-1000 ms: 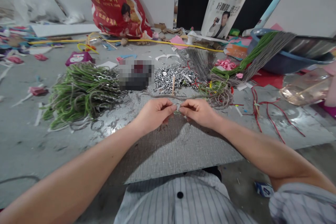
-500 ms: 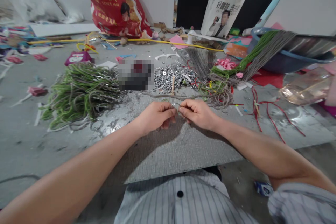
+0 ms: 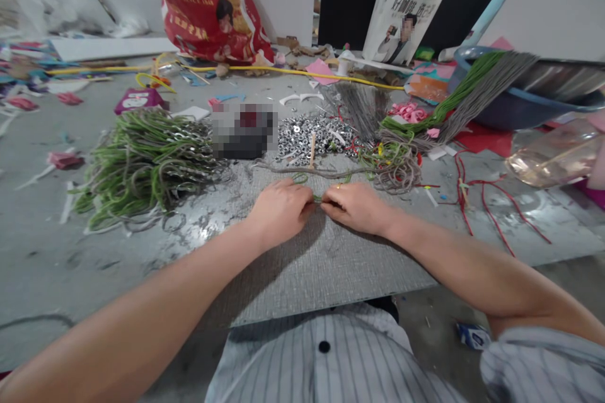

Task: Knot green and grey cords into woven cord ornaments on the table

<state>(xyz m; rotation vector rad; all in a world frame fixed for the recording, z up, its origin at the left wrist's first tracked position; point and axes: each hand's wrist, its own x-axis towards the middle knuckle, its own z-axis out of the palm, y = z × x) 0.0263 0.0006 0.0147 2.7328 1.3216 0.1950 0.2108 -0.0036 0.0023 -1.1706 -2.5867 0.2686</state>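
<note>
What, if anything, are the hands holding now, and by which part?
The left hand and right hand appear to pinch a green cord, a short stretch showing between them; whether they grip its ends or middle cannot be told.

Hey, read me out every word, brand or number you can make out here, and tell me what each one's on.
"SINCE 1848", on the red bag; the last digits are soft.
Larger gold characters on that bag: too blurred to read surely.
"好咖啡", on the white tote bag; the characters after it are unclear.
White lettering on the purple packet: too blurred.
Marking on the blue-and-white pack on the floor: too small.
</note>
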